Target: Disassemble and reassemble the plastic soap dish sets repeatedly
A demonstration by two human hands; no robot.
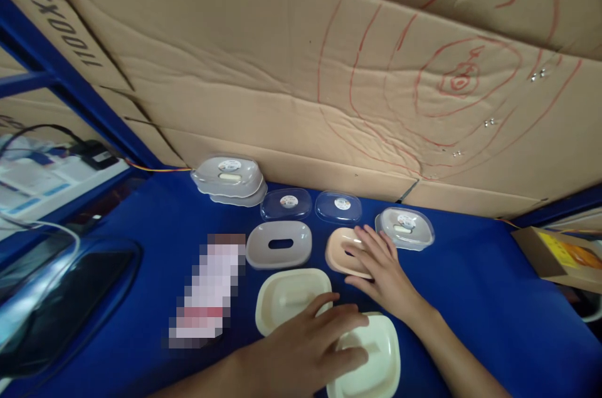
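My left hand (315,345) spreads its fingers over the lower right cream tray (383,354), with the thumb above the edge of another cream tray (282,307). My right hand (380,266) has its fingers apart on the peach slotted piece (336,252), partly hiding it. To the left of that lies a grey piece with a dark oval slot (298,254). Two clear lids with round labels, one at the left (277,213) and one at the right (329,210), lie behind the slotted pieces.
A stack of clear-lidded boxes (228,182) stands at the back left, another lidded box (414,232) at the back right. A pixelated item (211,285) lies left of the trays. Cardboard (263,59) walls the back; a dark device with cables (61,304) is far left.
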